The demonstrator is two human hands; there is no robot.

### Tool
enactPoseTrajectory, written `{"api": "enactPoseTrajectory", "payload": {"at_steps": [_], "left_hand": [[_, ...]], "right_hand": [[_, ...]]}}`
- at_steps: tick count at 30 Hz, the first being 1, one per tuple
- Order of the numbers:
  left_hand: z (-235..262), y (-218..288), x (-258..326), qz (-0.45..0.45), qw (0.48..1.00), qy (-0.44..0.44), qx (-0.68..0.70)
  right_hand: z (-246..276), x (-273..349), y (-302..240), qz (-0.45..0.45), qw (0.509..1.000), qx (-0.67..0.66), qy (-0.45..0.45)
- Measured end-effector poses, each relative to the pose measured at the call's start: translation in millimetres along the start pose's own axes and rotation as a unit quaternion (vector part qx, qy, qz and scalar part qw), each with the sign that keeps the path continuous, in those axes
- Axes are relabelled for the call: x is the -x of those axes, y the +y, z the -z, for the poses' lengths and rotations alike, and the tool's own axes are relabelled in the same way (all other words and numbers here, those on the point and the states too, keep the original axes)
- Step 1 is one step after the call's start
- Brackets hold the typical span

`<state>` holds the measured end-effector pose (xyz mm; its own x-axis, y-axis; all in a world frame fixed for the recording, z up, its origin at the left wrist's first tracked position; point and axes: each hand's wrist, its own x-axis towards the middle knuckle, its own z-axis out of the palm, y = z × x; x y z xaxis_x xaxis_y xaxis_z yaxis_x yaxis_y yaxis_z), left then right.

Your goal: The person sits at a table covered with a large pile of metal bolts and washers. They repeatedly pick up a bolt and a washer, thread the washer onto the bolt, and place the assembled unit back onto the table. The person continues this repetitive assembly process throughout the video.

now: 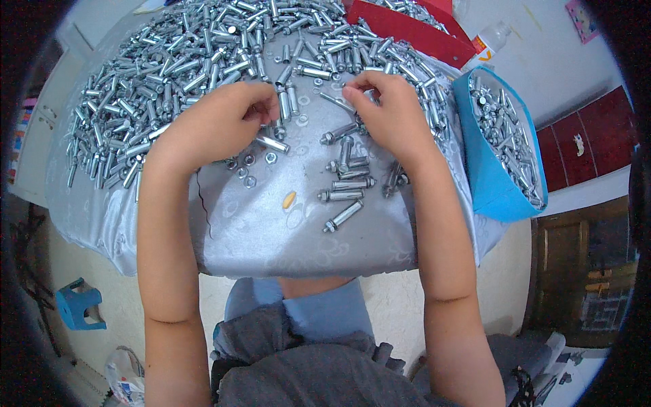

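**Two hands among the anchor bolts**

At nine o'clock we see the big heap of silver sleeve bolts (156,68) spread over the grey cloth-covered table (271,237), running up and across toward twelve. Our left hand (217,122) rests at the heap's near edge, fingers curled in toward the palm; a single bolt (272,143) pokes out from under the fingertips at the hand's four o'clock, touching them, though we cannot tell whether it is truly pinched or only pressed. Loose nuts and washers (251,163) lie just below this hand, at six o'clock.

At the centre, a small row of assembled bolts (346,183) lies on bare cloth, at seven o'clock from our right hand (393,115). That hand is bunched, thumb and fingertips drawn together at its eleven o'clock on something small that we cannot make out.

At three o'clock a blue box (488,176) holds more bolts, beside the table edge. A red tray (413,34) sits at one o'clock, a white bottle (491,41) just beside it.
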<state>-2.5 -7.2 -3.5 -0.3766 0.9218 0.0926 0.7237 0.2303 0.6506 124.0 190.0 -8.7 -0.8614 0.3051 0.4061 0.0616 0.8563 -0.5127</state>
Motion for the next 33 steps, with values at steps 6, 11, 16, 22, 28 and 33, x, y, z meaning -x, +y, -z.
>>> {"api": "enactPoseTrajectory", "payload": {"at_steps": [6, 11, 16, 22, 28, 33], "left_hand": [[1, 12, 3, 0.041, 0.999, 0.005, -0.033], [1, 13, 3, 0.064, 0.998, 0.011, 0.016], [-1, 7, 5, 0.049, 0.998, 0.018, 0.032], [-3, 10, -5, 0.014, 0.984, 0.066, 0.168], [-3, 18, -14, 0.003, 0.872, 0.074, 0.483], [-10, 16, -21, 0.027, 0.791, 0.121, 0.599]], "right_hand": [[-4, -2, -11, -0.039, 0.970, -0.236, 0.042], [-7, -3, -19, -0.057, 0.924, -0.376, 0.035], [-4, -2, -24, -0.084, 0.895, -0.438, 0.021], [-1, -1, -29, -0.034, 0.894, -0.446, 0.034], [-3, 5, -35, 0.068, 0.893, -0.442, 0.049], [-8, 11, -42, 0.178, 0.921, -0.339, 0.074]]}}
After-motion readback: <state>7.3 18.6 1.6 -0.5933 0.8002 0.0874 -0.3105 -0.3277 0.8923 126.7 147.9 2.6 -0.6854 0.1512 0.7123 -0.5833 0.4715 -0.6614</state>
